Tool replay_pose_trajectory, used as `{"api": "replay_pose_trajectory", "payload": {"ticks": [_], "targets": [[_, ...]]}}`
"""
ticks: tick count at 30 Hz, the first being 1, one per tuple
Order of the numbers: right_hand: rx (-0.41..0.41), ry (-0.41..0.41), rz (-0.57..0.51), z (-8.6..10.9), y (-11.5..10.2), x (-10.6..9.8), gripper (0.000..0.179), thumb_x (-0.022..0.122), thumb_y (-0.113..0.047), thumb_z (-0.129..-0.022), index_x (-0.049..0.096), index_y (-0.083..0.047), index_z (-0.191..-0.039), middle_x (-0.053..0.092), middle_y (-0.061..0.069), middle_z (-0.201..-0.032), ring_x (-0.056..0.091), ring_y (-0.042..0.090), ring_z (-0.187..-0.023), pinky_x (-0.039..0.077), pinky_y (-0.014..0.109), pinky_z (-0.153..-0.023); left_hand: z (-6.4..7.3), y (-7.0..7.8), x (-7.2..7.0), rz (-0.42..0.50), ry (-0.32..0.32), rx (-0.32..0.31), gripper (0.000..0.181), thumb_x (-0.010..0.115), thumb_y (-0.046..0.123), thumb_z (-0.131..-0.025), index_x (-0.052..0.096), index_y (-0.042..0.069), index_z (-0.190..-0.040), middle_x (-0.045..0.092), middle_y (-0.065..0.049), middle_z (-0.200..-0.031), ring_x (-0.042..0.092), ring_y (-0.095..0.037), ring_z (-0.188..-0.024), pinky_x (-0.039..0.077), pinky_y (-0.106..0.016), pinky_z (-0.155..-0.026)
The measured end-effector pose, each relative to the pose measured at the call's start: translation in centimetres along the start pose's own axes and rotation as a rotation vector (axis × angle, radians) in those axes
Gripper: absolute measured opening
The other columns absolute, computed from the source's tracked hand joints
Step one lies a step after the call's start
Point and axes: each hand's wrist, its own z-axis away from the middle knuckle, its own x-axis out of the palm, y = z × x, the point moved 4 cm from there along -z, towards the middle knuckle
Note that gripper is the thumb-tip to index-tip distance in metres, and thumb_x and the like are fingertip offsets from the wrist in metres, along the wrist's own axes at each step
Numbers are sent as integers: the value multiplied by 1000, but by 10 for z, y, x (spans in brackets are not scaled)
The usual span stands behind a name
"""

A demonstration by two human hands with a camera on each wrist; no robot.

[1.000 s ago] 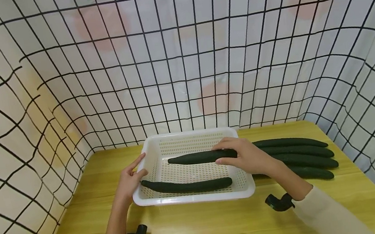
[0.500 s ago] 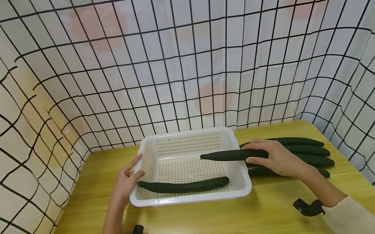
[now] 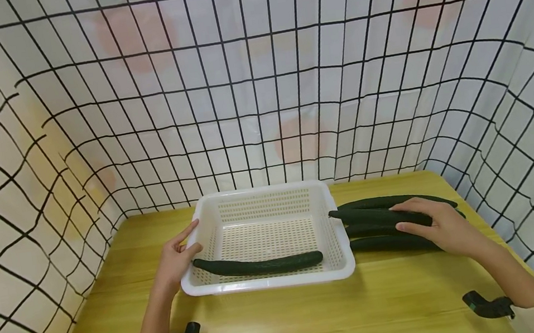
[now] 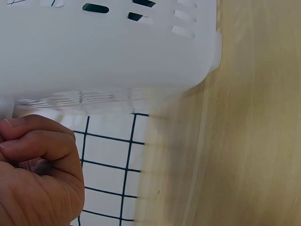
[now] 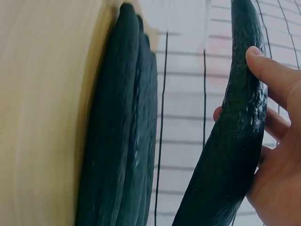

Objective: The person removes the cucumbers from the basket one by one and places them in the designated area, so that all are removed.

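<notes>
A dark green cucumber [image 3: 375, 216] is held in my right hand [image 3: 444, 225], thumb on one side and fingers on the other. In the right wrist view the held cucumber [image 5: 230, 136] hangs apart from a row of several cucumbers [image 5: 117, 127] on the table. My left hand [image 3: 174, 260] grips the left rim of a white perforated plastic basket [image 3: 269, 283]; in the left wrist view its fingers curl by the basket's wall [image 4: 103, 52]. One cucumber [image 3: 260, 266] lies lengthwise inside the basket, along its near side.
The basket stands on a yellow wood-grain table [image 3: 277, 322]. The row of cucumbers [image 3: 391, 243] lies just right of the basket, close to its wall. A white cloth with a black grid [image 3: 257, 94] encloses the back and both sides.
My right hand has lifted the cucumber out over the basket's right rim and carried it right, above the row. The left hand stays on the rim.
</notes>
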Motion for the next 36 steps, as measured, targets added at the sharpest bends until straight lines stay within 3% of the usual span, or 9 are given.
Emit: {"api": "replay_pose_trajectory", "payload": {"ticks": [5,9,11,14,19,24,29,36], "targets": [[14,-20,29,16,17,-8,44,72,-30,-97,64,-20,-139,65,9,-136,59,36,-121,54,58,-89,2,2,-2,-3,5,4,65,62,13,-98,43,28,-158,59,-33,-139,70,-21,-90,61,-34,-68],[41,-53,45,27,31,-6,45,72,-33,-97,64,-16,-138,65,10,-135,59,39,-121,53,61,-90,5,6,-4,-58,5,23,65,63,13,-97,44,27,-157,74,-26,-101,67,-16,-71,60,-33,-62],[42,-63,51,33,37,-3,45,73,-34,-96,66,-17,-137,66,8,-133,60,39,-120,53,59,-90,6,8,-5,-109,4,38,65,64,14,-97,45,27,-157,70,-15,-77,64,-15,-63,59,-32,-58],[22,-69,66,40,43,5,43,75,-34,-94,68,-20,-134,68,0,-129,63,31,-117,55,52,-90,7,11,-6,-178,2,59,64,65,16,-96,46,27,-157,57,-3,-62,60,-15,-57,57,-32,-55],[-13,-72,90,48,46,21,39,77,-36,-91,70,-28,-128,69,-10,-123,65,14,-112,57,37,-87,5,14,-7,-311,39,83,62,67,21,-95,50,30,-154,59,-6,-68,57,-16,-59,54,-31,-55],[18,-89,82,51,43,33,36,74,-39,-93,71,-28,-127,68,-6,-124,66,27,-113,58,44,-87,4,17,-8,-429,50,110,61,66,23,-95,50,29,-154,62,-9,-69,56,-17,-57,52,-31,-54],[75,-96,99,53,44,43,40,72,-41,-95,70,-24,-131,66,5,-129,64,38,-117,55,57,-88,2,17,-7,-432,25,117,61,65,24,-97,49,28,-155,64,-9,-67,58,-16,-56,53,-32,-54],[43,-56,142,56,46,53,41,76,-37,-92,72,-21,-129,66,8,-127,64,36,-114,55,57,-86,4,16,-8,-389,18,108,60,66,23,-97,49,27,-154,70,-15,-76,62,-18,-62,55,-32,-58]]}}
